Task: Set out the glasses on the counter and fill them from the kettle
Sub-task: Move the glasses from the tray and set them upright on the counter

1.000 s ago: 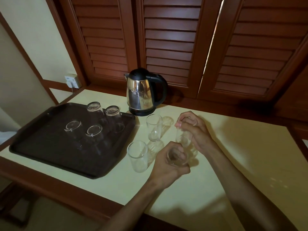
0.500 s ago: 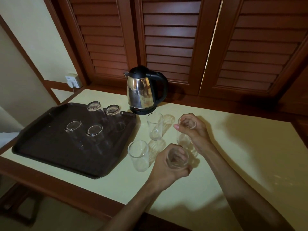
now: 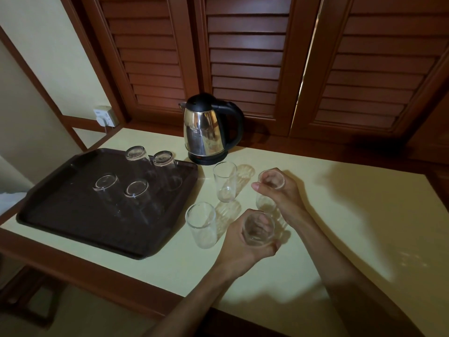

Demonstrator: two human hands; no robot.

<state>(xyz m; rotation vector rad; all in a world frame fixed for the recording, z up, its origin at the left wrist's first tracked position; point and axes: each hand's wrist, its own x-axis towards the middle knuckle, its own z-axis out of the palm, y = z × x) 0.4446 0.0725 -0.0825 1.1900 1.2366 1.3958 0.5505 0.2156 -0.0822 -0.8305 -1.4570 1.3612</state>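
change: little had moved since a second ago; both hands stayed wrapped on their glasses, right one shifted slightly, glass near upright now
left hand (image 3: 245, 242): curled round near glass (image 3: 258, 229), low over surface (image 3: 352, 215)
right hand (image 3: 279, 193): fingers round rim of far glass (image 3: 266, 201), base at or just above surface, cannot tell contact
meaning: likely placing the third and fourth glasses; set-out about half done, filling not started
set glasses: two upright on surface, one (image 3: 224, 182) near kettle, one (image 3: 201, 224) beside tray
tray glasses: four upside down on tray (image 3: 60, 210), e.g. (image 3: 136, 188)
kettle (image 3: 206, 130): on base at back, untouched, lid shut
look: glasses clear, plain, all empty
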